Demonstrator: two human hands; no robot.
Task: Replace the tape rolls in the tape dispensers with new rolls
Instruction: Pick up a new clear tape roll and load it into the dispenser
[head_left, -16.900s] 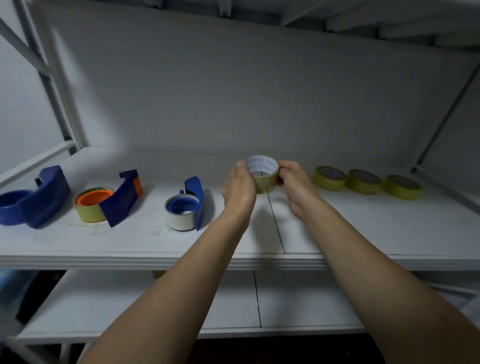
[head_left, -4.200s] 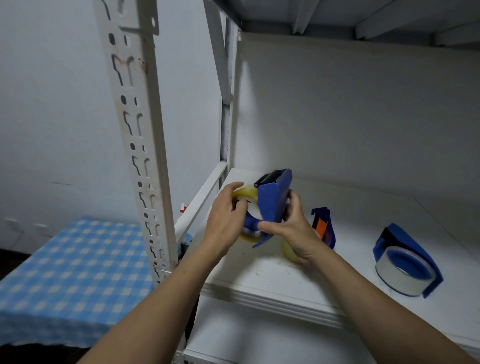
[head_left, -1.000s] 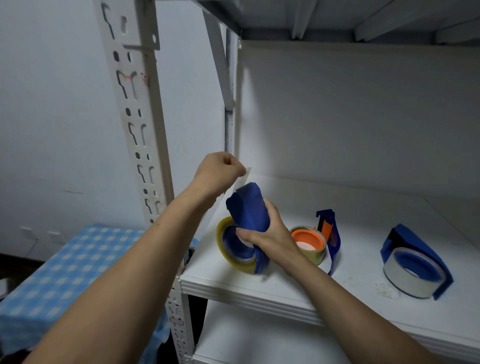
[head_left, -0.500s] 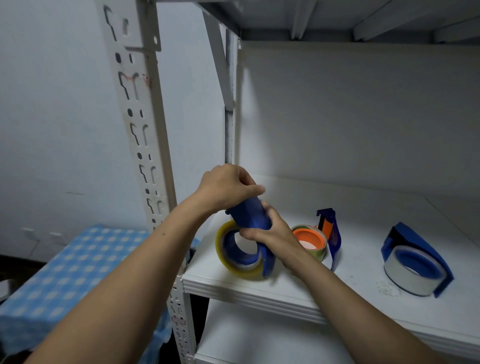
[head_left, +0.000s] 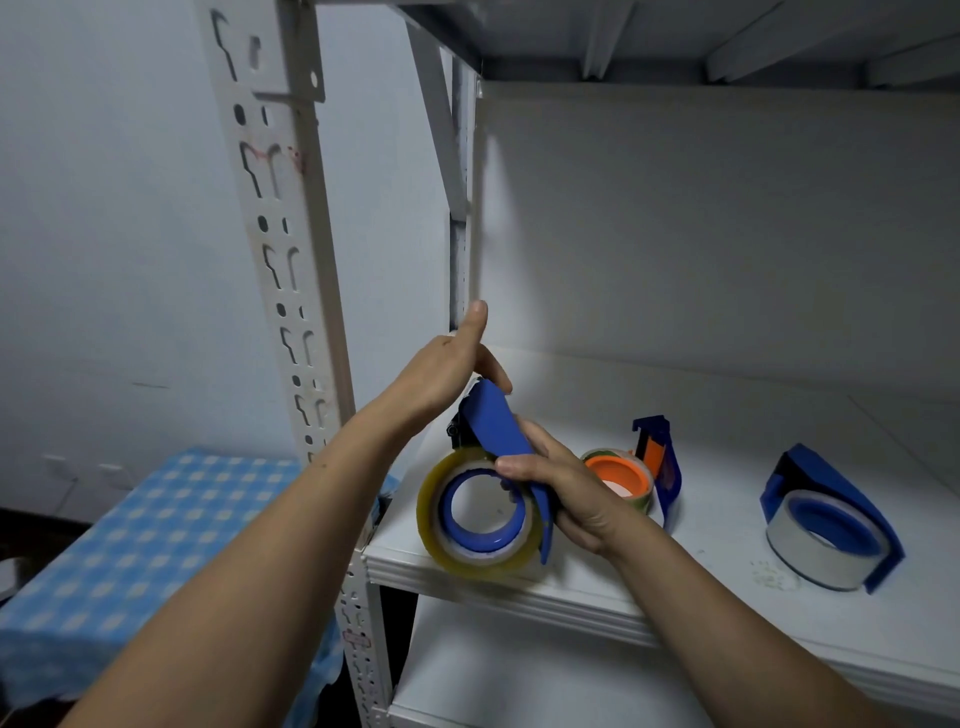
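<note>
right hand (head_left: 569, 491): thumb and fingers are curled round the curved back of the blue tape dispenser (head_left: 496, 423) and clamped on it, holding it tilted at the front of the white shelf (head_left: 597, 597).

yellow tape roll (head_left: 428, 519): seated on the dispenser's blue hub, just left of the gripping thumb and a little below it. its open face is turned outward and its lower rim appears to rest on the shelf near the front edge.

left hand (head_left: 444, 374): above the grip, at the dispenser's top end. the thumb stands straight up and the fingers are stretched out, apart from the thumb, with one fingertip showing past the blue tip. it holds nothing that can be seen, and whether it touches the plastic cannot be told.

second dispenser (head_left: 662, 467): just right of the grip, behind the knuckles, upright on the shelf. it carries an orange-cored roll (head_left: 618, 475) that the hand partly hides.

third dispenser (head_left: 826, 499): farther right, well apart from the grip, with a white roll (head_left: 810, 558) on its blue hub.

slotted upright (head_left: 280, 234): left of the grip, behind the left forearm.

checked cloth (head_left: 130, 519): low on the left, beyond the shelf.
</note>
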